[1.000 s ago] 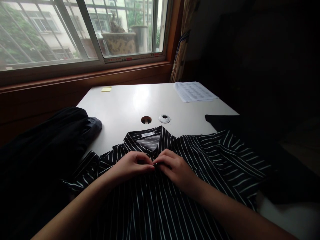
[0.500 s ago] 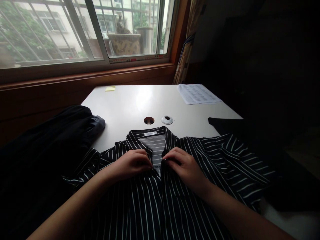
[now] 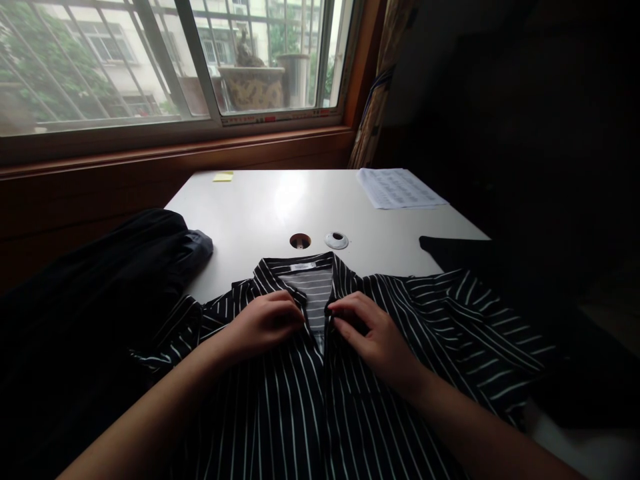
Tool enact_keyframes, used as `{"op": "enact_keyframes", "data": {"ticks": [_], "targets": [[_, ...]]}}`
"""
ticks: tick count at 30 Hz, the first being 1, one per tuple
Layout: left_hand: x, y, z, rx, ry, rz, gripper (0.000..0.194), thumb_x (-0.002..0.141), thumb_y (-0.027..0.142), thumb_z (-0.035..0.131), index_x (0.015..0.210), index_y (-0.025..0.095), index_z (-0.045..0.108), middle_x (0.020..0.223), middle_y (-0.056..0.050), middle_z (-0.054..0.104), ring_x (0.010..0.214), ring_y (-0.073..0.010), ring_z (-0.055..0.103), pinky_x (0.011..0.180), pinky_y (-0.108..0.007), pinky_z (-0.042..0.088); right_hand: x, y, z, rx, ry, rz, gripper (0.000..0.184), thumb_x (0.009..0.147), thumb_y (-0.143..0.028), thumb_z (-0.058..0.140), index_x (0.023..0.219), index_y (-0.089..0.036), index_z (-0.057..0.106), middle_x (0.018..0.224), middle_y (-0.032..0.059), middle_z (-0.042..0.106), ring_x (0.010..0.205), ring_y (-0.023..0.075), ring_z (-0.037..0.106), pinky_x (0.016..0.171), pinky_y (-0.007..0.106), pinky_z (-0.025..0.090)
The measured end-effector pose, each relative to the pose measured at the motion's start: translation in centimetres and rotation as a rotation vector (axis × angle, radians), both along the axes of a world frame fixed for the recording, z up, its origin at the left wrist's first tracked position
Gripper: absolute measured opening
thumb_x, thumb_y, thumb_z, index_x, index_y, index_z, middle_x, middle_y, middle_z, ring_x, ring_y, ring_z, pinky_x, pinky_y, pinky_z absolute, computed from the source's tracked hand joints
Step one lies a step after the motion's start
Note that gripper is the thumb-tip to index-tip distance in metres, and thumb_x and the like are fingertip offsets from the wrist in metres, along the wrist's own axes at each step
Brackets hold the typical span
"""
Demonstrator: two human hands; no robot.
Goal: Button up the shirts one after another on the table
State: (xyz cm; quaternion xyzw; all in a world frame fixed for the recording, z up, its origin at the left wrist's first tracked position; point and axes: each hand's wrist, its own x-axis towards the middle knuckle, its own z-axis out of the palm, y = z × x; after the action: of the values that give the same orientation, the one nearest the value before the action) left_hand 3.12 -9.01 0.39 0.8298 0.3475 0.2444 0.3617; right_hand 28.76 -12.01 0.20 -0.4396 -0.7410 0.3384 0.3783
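Well, the largest thing in view is the window (image 3: 203, 67), with bars outside and a wooden sill below. Next comes the white worktop (image 3: 240, 220), reaching away toward the wall under it. The striped shirt (image 3: 300, 393) lies front up across the near part of the worktop, its collar (image 3: 343, 275) pointing away from the person and its neck parted in a narrow V. A heap of dark clothes (image 3: 100, 287) sits just beside it on the left, and another dark cloth (image 3: 460, 257) lies on the right, much of it lost in shadow. A patterned curtain (image 3: 377, 100) hangs by the window, and printed papers (image 3: 400, 189) lie at the far right.

Both hands are at the shirt just below the collar, one on each side of the opening. The left hand (image 3: 273, 320) has its fingers curled with the tips close together; I cannot tell whether cloth is pinched there. The right hand (image 3: 373, 333) has thumb and forefinger narrowly spaced at the other front edge, and whether they grip it is likewise unclear.

Smaller still are the round cover (image 3: 337, 244), the hole (image 3: 300, 241) beside it, a yellow note (image 3: 223, 177) and the pale neck label (image 3: 302, 267).
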Motion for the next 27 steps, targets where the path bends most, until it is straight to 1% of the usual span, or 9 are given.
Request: {"op": "enact_keyframes", "data": {"ticks": [4,6,8,10,12,16,18,23,27], "targets": [[-0.2,0.3,-0.4,0.165,0.024,0.012,0.015,0.091,0.019,0.065,0.105,0.022,0.071,0.107,-0.006,0.064,0.103,-0.0206,0.057,0.092,-0.036,0.050,0.0,-0.1,-0.2,0.035,0.019,-0.013,0.024,0.092,-0.014,0.057,0.113,-0.026,0.062,0.112,0.0054,0.057,0.094,0.0182,0.061,0.085,0.036,0.056],[-0.1,0.4,-0.6,0.258,0.083,0.019,0.016,0.089,0.021,0.068,0.105,0.024,0.071,0.110,-0.006,0.064,0.106,-0.0228,0.054,0.095,-0.041,0.049,-0.1,-0.1,-0.3,0.039,0.002,0.003,0.026,0.091,-0.014,0.058,0.113,-0.026,0.062,0.115,0.0056,0.056,0.098,0.0192,0.061,0.085,0.036,0.056],[-0.1,0.4,-1.0,0.330,0.139,0.053,0.018,0.089,0.024,0.069,0.107,0.026,0.071,0.113,-0.005,0.064,0.109,-0.0242,0.051,0.096,-0.042,0.048,-0.1,-0.1,-0.4,0.044,-0.039,0.030,0.027,0.089,-0.013,0.060,0.113,-0.026,0.063,0.116,0.0056,0.056,0.106,0.0203,0.059,0.089,0.037,0.056],[0.0,0.4,-1.4,0.378,0.173,0.107,0.022,0.089,0.024,0.070,0.110,0.028,0.070,0.117,-0.005,0.063,0.113,-0.0252,0.049,0.098,-0.044,0.048,-0.1,-0.2,-0.5,0.055,-0.091,0.060,0.027,0.088,-0.011,0.062,0.111,-0.025,0.064,0.118,0.0054,0.057,0.112,0.0209,0.058,0.096,0.039,0.053],[0.0,0.4,-1.7,0.405,0.195,0.151,0.024,0.089,0.024,0.069,0.113,0.029,0.070,0.121,-0.006,0.061,0.116,-0.0259,0.048,0.100,-0.045,0.048,0.0,-0.2,-0.5,0.073,-0.144,0.084,0.024,0.088,-0.011,0.063,0.107,-0.025,0.066,0.118,0.0051,0.058,0.114,0.0209,0.056,0.102,0.041,0.049],[-0.1,0.5,-1.9,0.424,0.213,0.168,0.025,0.091,0.022,0.066,0.115,0.030,0.070,0.124,-0.006,0.060,0.117,-0.0263,0.049,0.100,-0.046,0.049,0.0,-0.2,-0.5,0.135,-0.235,0.131,0.019,0.090,-0.013,0.062,0.103,-0.025,0.070,0.115,0.0050,0.063,0.115,0.0217,0.055,0.103,0.042,0.048],[-0.2,0.6,-1.9,0.427,0.216,0.167,0.027,0.090,0.021,0.066,0.115,0.030,0.070,0.124,-0.006,0.060,0.116,-0.0263,0.049,0.100,-0.046,0.049,-0.1,-0.3,-0.5,0.165,-0.281,0.162,0.022,0.092,-0.015,0.062,0.108,-0.026,0.071,0.118,0.0054,0.063,0.116,0.0229,0.053,0.103,0.043,0.048],[-0.2,0.5,-2.1,0.428,0.218,0.179,0.031,0.091,0.016,0.063,0.117,0.031,0.070,0.124,-0.006,0.060,0.117,-0.0268,0.049,0.100,-0.048,0.050,0.0,-0.8,-0.5,0.235,-0.447,0.214,0.030,0.093,-0.022,0.061,0.120,-0.033,0.070,0.130,0.0045,0.060,0.121,0.0276,0.048,0.106,0.053,0.044],[-0.1,0.5,-2.1,0.425,0.216,0.183,0.032,0.090,0.014,0.063,0.117,0.031,0.070,0.124,-0.006,0.060,0.117,-0.0265,0.049,0.100,-0.048,0.050,0.3,-0.7,-0.5,0.293,-0.512,0.239,0.033,0.094,-0.025,0.059,0.124,-0.036,0.068,0.132,0.0042,0.058,0.119,0.0283,0.049,0.105,0.055,0.044]]}}
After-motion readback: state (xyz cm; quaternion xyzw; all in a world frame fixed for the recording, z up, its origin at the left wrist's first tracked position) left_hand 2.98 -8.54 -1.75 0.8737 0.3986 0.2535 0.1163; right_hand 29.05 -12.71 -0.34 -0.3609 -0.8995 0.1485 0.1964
